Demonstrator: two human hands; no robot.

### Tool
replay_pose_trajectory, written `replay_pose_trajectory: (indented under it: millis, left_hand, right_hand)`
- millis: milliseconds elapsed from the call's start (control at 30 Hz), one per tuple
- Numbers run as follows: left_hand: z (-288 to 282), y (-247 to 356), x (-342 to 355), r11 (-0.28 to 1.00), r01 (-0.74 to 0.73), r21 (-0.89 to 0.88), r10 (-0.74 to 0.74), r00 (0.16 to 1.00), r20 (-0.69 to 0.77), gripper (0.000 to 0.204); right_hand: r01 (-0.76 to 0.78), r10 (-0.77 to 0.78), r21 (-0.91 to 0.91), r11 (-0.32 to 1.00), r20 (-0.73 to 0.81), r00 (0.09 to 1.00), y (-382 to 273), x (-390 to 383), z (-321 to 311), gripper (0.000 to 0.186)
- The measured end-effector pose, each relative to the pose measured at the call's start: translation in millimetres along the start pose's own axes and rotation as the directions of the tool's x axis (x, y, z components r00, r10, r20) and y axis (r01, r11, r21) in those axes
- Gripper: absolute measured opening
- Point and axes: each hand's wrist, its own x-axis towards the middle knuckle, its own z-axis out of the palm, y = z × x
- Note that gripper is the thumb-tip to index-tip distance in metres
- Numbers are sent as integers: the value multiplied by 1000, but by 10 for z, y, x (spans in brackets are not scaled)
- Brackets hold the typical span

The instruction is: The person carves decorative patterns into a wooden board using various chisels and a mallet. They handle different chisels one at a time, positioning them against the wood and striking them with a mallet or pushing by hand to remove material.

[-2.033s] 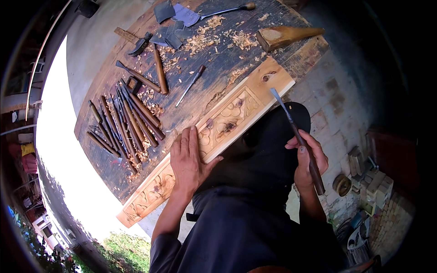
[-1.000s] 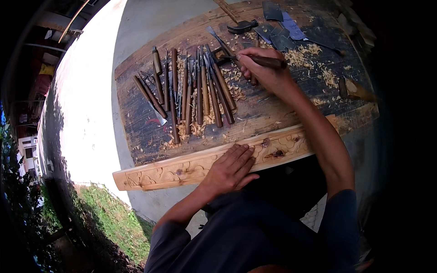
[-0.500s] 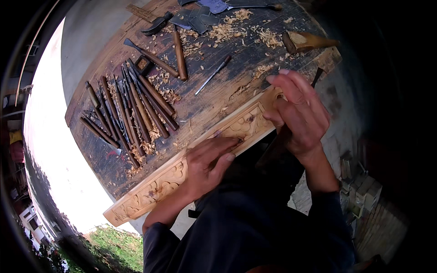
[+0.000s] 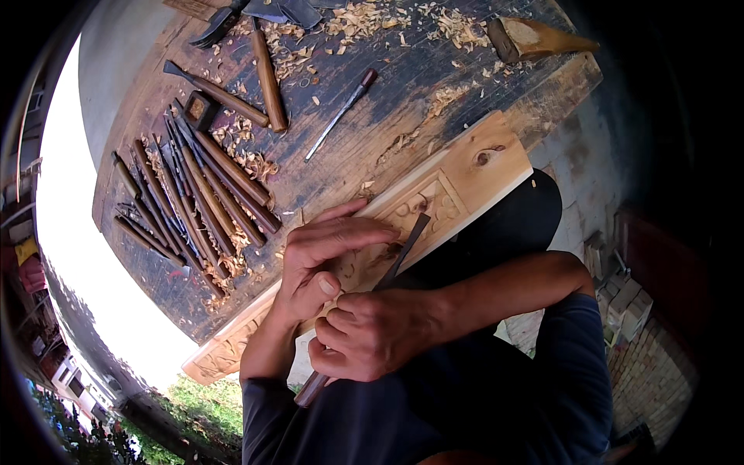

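Note:
A long pale wooden board [image 4: 492, 159], carved in relief with a knot near its right end, lies slantwise along the table's near edge. My right hand [image 4: 380, 333] is closed round the wooden handle of a chisel [image 4: 408, 246]. The chisel's dark flat blade points up and right over the carved panel; whether its tip touches the wood I cannot tell. My left hand [image 4: 318, 260] rests on the board left of the blade, fingers stretched out and thumb apart, holding nothing. Part of the carving is hidden under my hands and forearms.
Several wood-handled carving tools [image 4: 198, 198] lie in a row on the worn table [image 4: 364, 147]. Beyond are a slim chisel [image 4: 341, 115], a hammer [image 4: 219, 25], a wooden mallet [image 4: 542, 40] and scattered shavings [image 4: 360, 23]. My dark-clothed knee [image 4: 535, 209] is under the board.
My right hand has swung from the board's right end down and left, bringing the chisel blade over the carving. My left hand's fingers have shifted on the board. The view has moved slightly.

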Motion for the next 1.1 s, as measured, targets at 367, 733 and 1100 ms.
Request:
replay_pose_trajectory:
  millis: [367, 733, 1100]
  left_hand:
    - [-353, 57, -116, 994, 101, -29, -95, 980, 174, 79]
    - [-383, -93, -460, 976, 78, -204, -73, 997, 29, 96]
    - [-378, -161, -486, 998, -39, -46, 41, 998, 42, 97]
  right_hand:
    - [47, -34, 121, 992, -114, 993, 8, 159, 316, 31]
    - [-13, 12, 354, 935, 5, 1000, -116, 235, 452, 50]
    - [28, -5, 342, 939, -67, 998, -85, 304, 518, 50]
